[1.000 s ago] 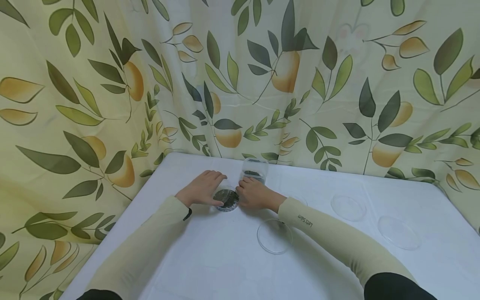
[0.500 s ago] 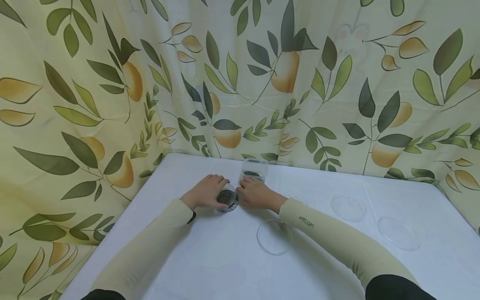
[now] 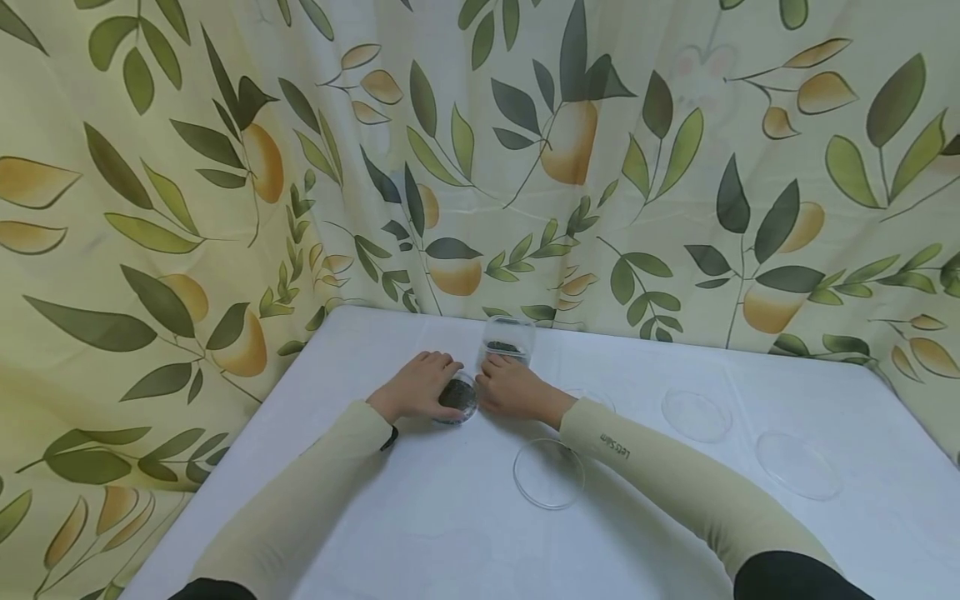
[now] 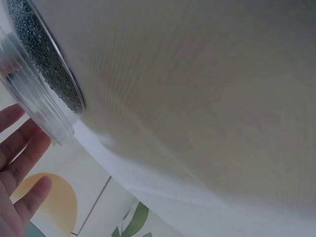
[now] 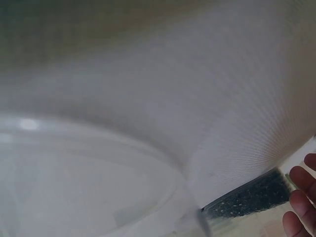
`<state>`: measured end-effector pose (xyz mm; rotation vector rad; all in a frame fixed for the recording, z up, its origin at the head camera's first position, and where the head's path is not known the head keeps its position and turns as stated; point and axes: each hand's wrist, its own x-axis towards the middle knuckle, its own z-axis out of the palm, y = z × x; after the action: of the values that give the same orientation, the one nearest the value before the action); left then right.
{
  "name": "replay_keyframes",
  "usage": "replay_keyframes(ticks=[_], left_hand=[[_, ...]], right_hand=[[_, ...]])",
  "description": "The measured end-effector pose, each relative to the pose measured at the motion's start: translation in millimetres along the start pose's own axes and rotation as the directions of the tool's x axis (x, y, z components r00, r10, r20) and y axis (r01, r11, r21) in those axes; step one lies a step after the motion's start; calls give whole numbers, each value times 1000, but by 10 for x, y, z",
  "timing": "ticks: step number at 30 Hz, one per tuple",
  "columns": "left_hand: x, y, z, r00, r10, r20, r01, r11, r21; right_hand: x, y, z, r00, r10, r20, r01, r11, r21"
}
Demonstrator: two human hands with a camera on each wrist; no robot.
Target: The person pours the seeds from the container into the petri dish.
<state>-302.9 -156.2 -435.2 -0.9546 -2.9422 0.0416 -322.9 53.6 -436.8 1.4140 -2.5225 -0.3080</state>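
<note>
While a clear lid (image 4: 37, 96) is held over a round dish (image 4: 76, 86) of dark grains (image 4: 47, 59) by the spread fingers (image 4: 32, 153) of the left hand (image 3: 418, 387), the right hand (image 3: 513, 390) is placed beside the dish, its hold indiscernible. Clear box (image 3: 517, 332): dark grains within. Clear discs (image 3: 696, 417) are set on white counter (image 3: 420, 517); leaf-printed curtain (image 3: 675, 50) behind.

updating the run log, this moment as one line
left hand: holds clear round lid over dish of dark granules; seating: unclear; right hand: beside dish
</note>
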Motion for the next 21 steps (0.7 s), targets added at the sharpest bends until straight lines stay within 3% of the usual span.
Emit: replay_keyframes(ticks=[21], left_hand=[[60,8,7,998,-32,49,31,999,8]], right_hand=[[-129,43,-84,999,23,27,-23,1000,-4]])
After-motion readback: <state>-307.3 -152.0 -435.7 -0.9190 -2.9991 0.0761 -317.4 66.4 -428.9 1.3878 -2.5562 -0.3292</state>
